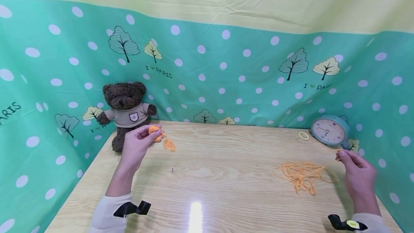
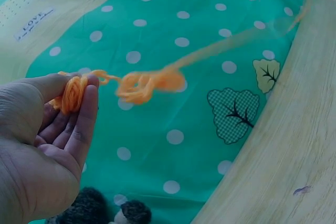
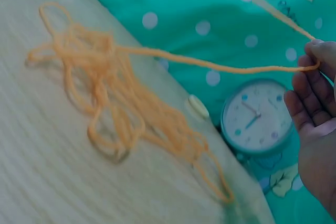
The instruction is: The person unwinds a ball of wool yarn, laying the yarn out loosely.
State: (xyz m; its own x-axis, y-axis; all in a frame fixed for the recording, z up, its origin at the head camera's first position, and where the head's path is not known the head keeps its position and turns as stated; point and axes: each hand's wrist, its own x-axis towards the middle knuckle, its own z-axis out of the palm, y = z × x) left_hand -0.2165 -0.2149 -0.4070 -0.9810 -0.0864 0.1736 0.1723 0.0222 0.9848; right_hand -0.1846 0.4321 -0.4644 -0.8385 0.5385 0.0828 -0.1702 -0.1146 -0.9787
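Note:
Between thumb and fingers, my left hand (image 1: 136, 148) pinches a small wound bundle of orange yarn (image 2: 75, 95) above the left part of the table. A loose, looped clump of yarn (image 2: 137, 87) hangs off this bundle, and from it a blurred strand stretches away to the upper right in the left wrist view. My right hand (image 1: 360, 175), raised at the table's right side, pinches a yarn strand (image 3: 226, 68) between thumb and forefinger. That strand leads down to a tangled yarn pile (image 1: 302, 176) lying on the table left of this hand.
A brown teddy bear (image 1: 127, 109) in a sweater sits at the back left, just behind my left hand. At the back right stand a round teal clock (image 1: 329, 131) and a pale ring (image 1: 303, 136). A polka-dot cloth (image 1: 210, 71) hangs behind the wooden table (image 1: 226, 154).

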